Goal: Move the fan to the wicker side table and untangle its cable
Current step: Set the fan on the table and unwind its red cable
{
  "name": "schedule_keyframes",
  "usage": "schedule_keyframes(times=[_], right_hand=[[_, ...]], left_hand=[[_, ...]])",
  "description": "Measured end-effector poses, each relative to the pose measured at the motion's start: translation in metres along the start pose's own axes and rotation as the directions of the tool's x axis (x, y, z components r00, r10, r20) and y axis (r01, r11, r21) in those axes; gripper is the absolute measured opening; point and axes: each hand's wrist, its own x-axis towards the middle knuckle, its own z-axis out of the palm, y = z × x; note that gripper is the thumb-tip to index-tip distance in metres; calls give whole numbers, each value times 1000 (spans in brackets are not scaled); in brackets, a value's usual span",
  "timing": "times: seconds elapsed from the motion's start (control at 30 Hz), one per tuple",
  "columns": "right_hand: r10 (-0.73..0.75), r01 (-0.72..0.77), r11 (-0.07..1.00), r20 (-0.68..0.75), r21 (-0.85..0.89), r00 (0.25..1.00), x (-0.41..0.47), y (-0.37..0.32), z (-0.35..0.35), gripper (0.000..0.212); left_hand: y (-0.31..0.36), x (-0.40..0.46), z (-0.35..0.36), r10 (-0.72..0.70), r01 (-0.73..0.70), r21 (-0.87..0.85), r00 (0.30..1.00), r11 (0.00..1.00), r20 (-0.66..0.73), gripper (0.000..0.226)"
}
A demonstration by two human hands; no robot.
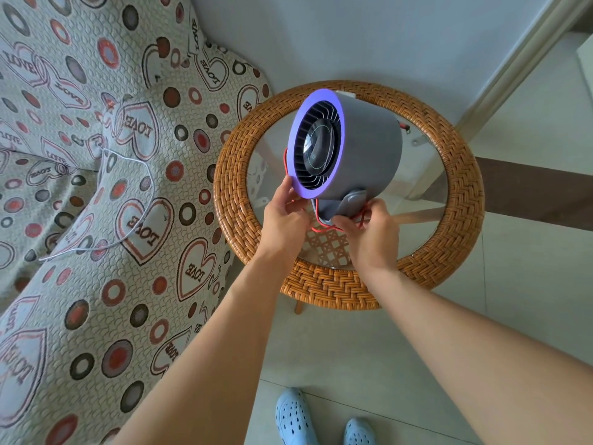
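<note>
Fan [353,149] over glass-topped wicker table [449,200], sofa [96,187] beside; both hands [282,216] [369,232] pinching red cable [316,203].

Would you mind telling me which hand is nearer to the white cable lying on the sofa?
Left. The left hand is on the sofa side of the fan, nearer the white cable; the right hand is further away, beneath the fan's base.

Both my bare forearms reach forward side by side. My left hand [284,216] curls its fingers up against the purple front rim of the grey drum-shaped fan [346,149]; my right hand [369,228], just beside it, pinches at the fan's base.
</note>
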Motion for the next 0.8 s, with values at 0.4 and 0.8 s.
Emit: schedule_keyframes(times=[0.4,0.8], right_hand=[[45,-45,999,-27,8,999,4,0,0,54],[58,-58,998,-22,-2,998,8,2,-2,62]], left_hand=[[6,1,-2,-66,64,78,997,995,32,76],[6,2,1,-108,101,112,993,989,55,76]])
